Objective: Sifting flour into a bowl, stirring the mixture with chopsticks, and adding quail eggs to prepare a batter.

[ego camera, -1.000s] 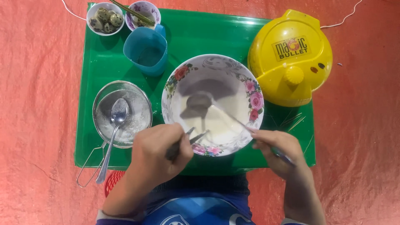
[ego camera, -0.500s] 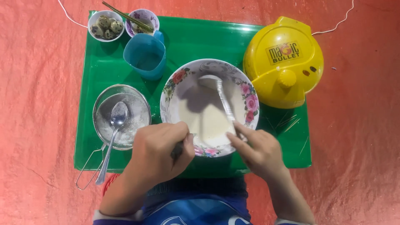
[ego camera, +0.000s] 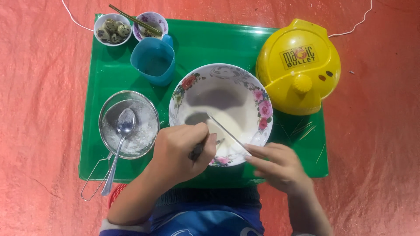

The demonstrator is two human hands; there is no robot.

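Note:
A white bowl with a flower-patterned rim [ego camera: 245, 81] holds pale batter on a green tray [ego camera: 205, 41]. My left hand [ego camera: 181, 150] is closed around a dark handle at the bowl's near rim. My right hand [ego camera: 278, 166] grips a metal spoon [ego camera: 221, 127] whose head dips into the batter toward the bowl's left side.
A yellow round appliance [ego camera: 299, 65] sits at the tray's right, its cord trailing off. A metal sieve [ego camera: 129, 124] with flour and a spoon [ego camera: 120, 135] lies left. At the back stand a blue cup [ego camera: 154, 61], a small bowl of speckled eggs [ego camera: 111, 28] and a small bowl with chopsticks [ego camera: 151, 22].
The spoon in my right hand swept from the bowl's middle to its far side, then back toward the near left. My left hand shifted slightly right at the rim.

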